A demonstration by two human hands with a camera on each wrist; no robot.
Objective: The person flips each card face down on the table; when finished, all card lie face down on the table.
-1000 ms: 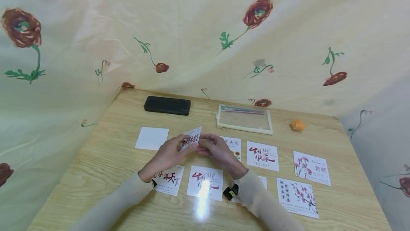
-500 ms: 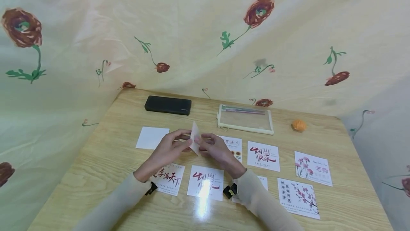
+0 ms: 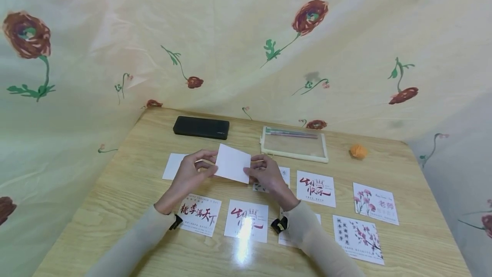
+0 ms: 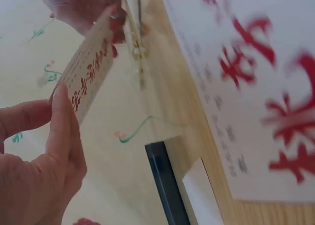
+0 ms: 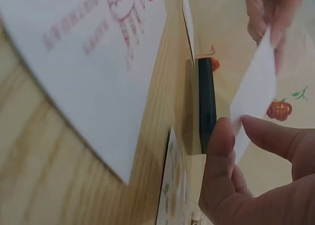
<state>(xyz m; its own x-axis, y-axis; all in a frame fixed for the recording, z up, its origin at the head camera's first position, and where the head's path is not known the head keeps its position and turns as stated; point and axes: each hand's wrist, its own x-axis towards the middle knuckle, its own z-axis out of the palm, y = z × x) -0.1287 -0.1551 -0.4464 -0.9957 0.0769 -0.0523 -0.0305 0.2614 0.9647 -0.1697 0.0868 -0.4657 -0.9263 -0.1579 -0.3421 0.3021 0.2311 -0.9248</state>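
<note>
A square card point(image 3: 233, 164) is held up over the table between both hands, its plain white face showing in the head view. Red and small dark print covers its other face, seen in the left wrist view on the card point(image 4: 91, 67). My left hand point(image 3: 193, 173) pinches its left edge between thumb and fingers. At the opposite edge, my right hand point(image 3: 267, 175) pinches it the same way. Below the hands lie a card with red Chinese writing point(image 3: 200, 216) and a birthday card point(image 3: 246, 222). A sunflower card point(image 3: 284, 175) is partly hidden behind the right hand.
A blank white card point(image 3: 173, 167) lies left. Rightward are another birthday card point(image 3: 316, 188), a pink flower card point(image 3: 375, 203) and a blossom card point(image 3: 358, 239). At the back sit a black case point(image 3: 201, 127), a clear zip pouch point(image 3: 294, 145) and a crumpled orange thing point(image 3: 358, 151).
The held card has turned from its printed face, through edge-on, to its blank face toward the head view. The hands have moved apart to its opposite edges.
</note>
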